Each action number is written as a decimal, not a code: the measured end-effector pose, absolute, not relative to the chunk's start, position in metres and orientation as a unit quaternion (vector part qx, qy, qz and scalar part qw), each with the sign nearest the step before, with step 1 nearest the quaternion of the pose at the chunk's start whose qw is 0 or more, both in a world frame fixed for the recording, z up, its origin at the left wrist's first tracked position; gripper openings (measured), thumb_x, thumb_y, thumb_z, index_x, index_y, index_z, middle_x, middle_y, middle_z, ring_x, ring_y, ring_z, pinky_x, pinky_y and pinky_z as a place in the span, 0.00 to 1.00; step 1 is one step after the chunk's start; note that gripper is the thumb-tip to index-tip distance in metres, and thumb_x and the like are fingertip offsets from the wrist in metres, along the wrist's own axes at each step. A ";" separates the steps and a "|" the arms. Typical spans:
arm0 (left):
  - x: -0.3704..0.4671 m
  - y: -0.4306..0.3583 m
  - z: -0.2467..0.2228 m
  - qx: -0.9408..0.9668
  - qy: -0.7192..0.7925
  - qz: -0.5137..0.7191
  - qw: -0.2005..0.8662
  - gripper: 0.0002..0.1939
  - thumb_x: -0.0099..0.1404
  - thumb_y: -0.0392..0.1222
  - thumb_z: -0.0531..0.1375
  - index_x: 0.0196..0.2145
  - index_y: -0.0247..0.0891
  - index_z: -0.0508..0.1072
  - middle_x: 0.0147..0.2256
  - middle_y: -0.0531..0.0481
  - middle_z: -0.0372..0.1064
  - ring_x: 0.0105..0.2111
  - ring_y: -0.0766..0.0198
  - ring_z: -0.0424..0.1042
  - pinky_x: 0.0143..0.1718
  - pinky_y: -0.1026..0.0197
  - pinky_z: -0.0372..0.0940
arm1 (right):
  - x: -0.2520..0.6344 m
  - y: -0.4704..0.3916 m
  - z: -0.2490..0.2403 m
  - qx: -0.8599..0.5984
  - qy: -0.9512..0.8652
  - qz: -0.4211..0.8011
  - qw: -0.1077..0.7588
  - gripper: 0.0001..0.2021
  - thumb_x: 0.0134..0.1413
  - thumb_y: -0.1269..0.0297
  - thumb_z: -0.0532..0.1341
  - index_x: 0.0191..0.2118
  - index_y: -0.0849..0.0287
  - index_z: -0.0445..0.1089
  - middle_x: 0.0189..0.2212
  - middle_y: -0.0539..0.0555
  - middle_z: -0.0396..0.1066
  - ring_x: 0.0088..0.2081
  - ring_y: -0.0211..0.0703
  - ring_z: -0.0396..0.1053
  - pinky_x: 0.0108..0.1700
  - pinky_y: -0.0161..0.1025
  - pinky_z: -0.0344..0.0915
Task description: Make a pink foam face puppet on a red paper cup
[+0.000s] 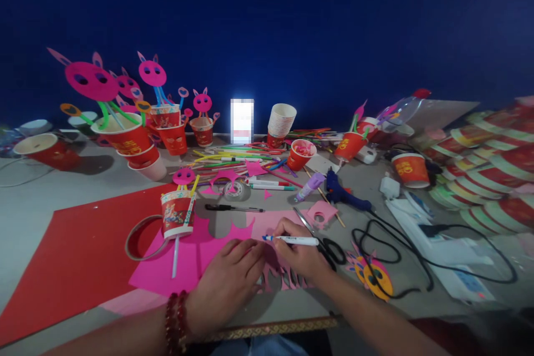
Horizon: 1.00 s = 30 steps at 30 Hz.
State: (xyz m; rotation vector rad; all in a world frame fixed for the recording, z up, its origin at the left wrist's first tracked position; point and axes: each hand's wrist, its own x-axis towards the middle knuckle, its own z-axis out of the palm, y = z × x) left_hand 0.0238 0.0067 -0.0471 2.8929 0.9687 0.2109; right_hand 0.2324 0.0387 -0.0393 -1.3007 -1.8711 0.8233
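In my right hand is a white marker, gripped near its blue tip, which points left over the light pink paper. My left hand lies on the paper beside it, fingers flat and slightly bent, holding nothing. A cut-out hot pink sheet spreads left of my left hand. Black-handled scissors lie just right of my right hand. Ahead of my hands rests a black pen. A red paper cup with a pink paper head and straws stands by a tape roll.
Red card covers the table's left side. Cups with pink animal faces stand behind it. Several colored sticks lie at the back. On the right are a blue glue gun, a black cord and stacked cups.
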 end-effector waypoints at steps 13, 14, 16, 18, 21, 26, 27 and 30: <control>0.024 0.007 -0.044 0.945 0.318 0.063 0.048 0.21 0.70 0.48 0.58 0.57 0.37 0.66 0.60 0.44 0.65 0.59 0.53 0.62 0.59 0.50 0.54 | 0.233 0.038 -0.043 -0.509 -0.723 0.315 0.344 0.06 0.52 0.69 0.55 0.26 0.55 0.61 0.20 0.45 0.62 0.24 0.38 0.60 0.27 0.34 0.56; 0.024 0.007 -0.044 0.945 0.318 0.063 0.049 0.21 0.70 0.48 0.58 0.57 0.37 0.66 0.60 0.44 0.65 0.59 0.53 0.62 0.59 0.50 0.54 | 0.233 0.039 -0.043 -0.510 -0.721 0.313 0.349 0.05 0.52 0.69 0.56 0.26 0.55 0.61 0.20 0.45 0.62 0.24 0.38 0.60 0.27 0.34 0.56; 0.024 0.007 -0.045 0.945 0.318 0.063 0.047 0.22 0.70 0.49 0.58 0.57 0.37 0.66 0.59 0.43 0.65 0.59 0.53 0.62 0.59 0.50 0.55 | 0.233 0.039 -0.043 -0.509 -0.720 0.313 0.353 0.05 0.52 0.68 0.56 0.26 0.55 0.62 0.21 0.46 0.63 0.24 0.38 0.61 0.28 0.34 0.56; 0.024 0.007 -0.047 0.945 0.317 0.063 0.046 0.23 0.69 0.49 0.58 0.58 0.36 0.65 0.59 0.43 0.65 0.59 0.52 0.62 0.59 0.49 0.55 | 0.233 0.039 -0.042 -0.507 -0.723 0.314 0.348 0.05 0.53 0.68 0.56 0.27 0.55 0.63 0.21 0.46 0.63 0.24 0.38 0.61 0.28 0.34 0.57; 0.024 0.006 -0.050 0.945 0.318 0.068 0.046 0.23 0.68 0.48 0.60 0.57 0.36 0.65 0.60 0.44 0.65 0.59 0.51 0.62 0.59 0.49 0.55 | 0.233 0.039 -0.042 -0.507 -0.728 0.316 0.336 0.06 0.54 0.67 0.56 0.27 0.55 0.62 0.21 0.46 0.63 0.24 0.38 0.61 0.28 0.34 0.56; 0.024 0.006 -0.050 0.945 0.317 0.066 0.046 0.22 0.70 0.46 0.58 0.58 0.36 0.65 0.61 0.45 0.65 0.59 0.51 0.62 0.59 0.49 0.53 | 0.234 0.039 -0.046 -0.512 -0.724 0.317 0.336 0.06 0.54 0.68 0.56 0.27 0.55 0.61 0.21 0.45 0.62 0.24 0.38 0.60 0.28 0.34 0.56; 0.024 0.006 -0.049 0.945 0.318 0.067 0.047 0.22 0.70 0.47 0.58 0.58 0.36 0.65 0.60 0.45 0.65 0.59 0.51 0.62 0.60 0.49 0.53 | 0.234 0.039 -0.046 -0.511 -0.725 0.317 0.335 0.06 0.54 0.68 0.56 0.27 0.55 0.61 0.21 0.45 0.62 0.24 0.38 0.61 0.28 0.34 0.56; 0.024 0.006 -0.047 0.945 0.317 0.067 0.050 0.22 0.69 0.47 0.59 0.58 0.36 0.65 0.60 0.45 0.65 0.59 0.51 0.62 0.59 0.49 0.53 | 0.234 0.039 -0.046 -0.508 -0.727 0.320 0.332 0.06 0.54 0.68 0.56 0.27 0.55 0.61 0.21 0.45 0.62 0.24 0.38 0.61 0.29 0.35 0.56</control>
